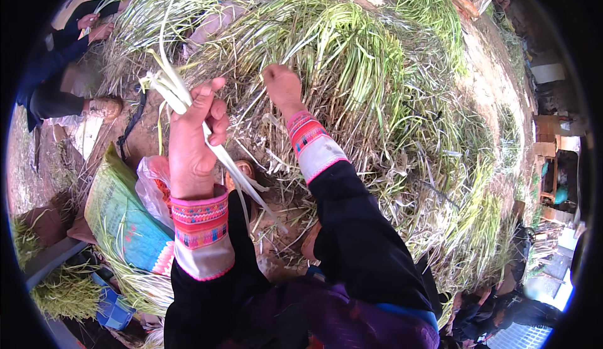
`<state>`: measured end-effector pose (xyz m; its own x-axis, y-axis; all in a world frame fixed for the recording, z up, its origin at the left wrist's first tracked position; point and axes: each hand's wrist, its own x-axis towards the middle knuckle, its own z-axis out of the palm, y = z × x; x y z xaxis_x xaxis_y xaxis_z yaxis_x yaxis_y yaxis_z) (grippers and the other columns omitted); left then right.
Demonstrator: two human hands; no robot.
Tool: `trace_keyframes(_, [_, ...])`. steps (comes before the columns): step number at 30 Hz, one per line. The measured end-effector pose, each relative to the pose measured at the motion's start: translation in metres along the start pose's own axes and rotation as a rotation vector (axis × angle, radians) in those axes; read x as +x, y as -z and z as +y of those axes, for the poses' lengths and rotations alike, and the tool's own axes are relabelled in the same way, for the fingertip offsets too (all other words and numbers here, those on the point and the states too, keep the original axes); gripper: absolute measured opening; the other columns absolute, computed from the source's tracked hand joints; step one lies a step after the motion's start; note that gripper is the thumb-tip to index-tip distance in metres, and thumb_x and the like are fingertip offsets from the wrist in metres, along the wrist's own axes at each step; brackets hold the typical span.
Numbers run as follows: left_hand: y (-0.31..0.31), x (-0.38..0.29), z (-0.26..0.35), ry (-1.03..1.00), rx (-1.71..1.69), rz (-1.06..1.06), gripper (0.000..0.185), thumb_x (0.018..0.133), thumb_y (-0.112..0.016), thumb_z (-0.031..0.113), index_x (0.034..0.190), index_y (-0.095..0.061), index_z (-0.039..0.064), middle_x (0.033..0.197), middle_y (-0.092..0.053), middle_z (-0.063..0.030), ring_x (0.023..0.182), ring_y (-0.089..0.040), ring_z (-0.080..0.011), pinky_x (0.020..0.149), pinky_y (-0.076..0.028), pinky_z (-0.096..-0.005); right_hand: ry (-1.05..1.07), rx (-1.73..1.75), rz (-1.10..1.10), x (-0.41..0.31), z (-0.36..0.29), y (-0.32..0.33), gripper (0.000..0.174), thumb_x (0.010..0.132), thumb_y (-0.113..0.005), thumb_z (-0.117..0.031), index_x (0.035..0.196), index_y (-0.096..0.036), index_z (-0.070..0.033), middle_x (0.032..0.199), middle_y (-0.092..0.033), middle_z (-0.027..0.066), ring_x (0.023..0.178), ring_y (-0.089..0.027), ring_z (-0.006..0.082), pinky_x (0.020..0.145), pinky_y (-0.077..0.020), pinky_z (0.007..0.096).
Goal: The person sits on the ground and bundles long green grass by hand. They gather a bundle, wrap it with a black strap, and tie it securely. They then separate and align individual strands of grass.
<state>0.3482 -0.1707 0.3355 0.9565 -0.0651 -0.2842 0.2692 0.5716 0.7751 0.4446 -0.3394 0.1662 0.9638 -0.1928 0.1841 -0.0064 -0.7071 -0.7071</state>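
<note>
Pale green and white plant stalks [176,85] run through my left hand [195,137], whose thumb and fingers are closed around them. Their folded or cut ends stick out above the hand, and long pale blades hang below it towards the lower right. My right hand [282,87] is to the right, fingers curled, over the near edge of a large heap of long green stalks [353,52]. Its fingertips face away, so whether a thin stalk is pinched there cannot be told. Both sleeves are black with embroidered pink and white cuffs.
A green and blue woven sack [122,217] and a clear plastic bag [153,186] lie at lower left, near a blue container [113,309]. Another person's hands [96,29] are at upper left. More grass-like stalks [476,236] cover the ground at right.
</note>
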Motion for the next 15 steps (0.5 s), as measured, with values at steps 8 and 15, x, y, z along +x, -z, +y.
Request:
trace_keyframes(8, [0.007, -0.001, 0.006, 0.010, -0.057, 0.008, 0.019, 0.086, -0.056, 0.017, 0.096, -0.058, 0.001, 0.061, -0.049, -0.0013, 0.045, -0.042, -0.0073, 0.035, -0.024, -0.0159, -0.374, -0.290, 0.128, 0.002, 0.071, 0.045, 0.032, 0.079, -0.059, -0.036, 0.092, -0.061, -0.008, 0.091, -0.064, 0.0140, 0.085, -0.061, 0.0314, 0.076, -0.0479, 0.0392])
trace_keyframes(15, [0.003, -0.007, 0.002, 0.060, -0.029, -0.021, 0.016, 0.086, -0.055, 0.015, 0.093, -0.058, 0.001, 0.063, -0.049, -0.0020, 0.047, -0.044, -0.0076, 0.035, -0.025, -0.0156, -0.498, -0.366, -0.105, -0.005, 0.076, 0.054, 0.041, 0.076, -0.060, -0.039, 0.098, -0.059, -0.005, 0.096, -0.063, 0.0165, 0.095, -0.059, 0.0312, 0.081, -0.0455, 0.0389])
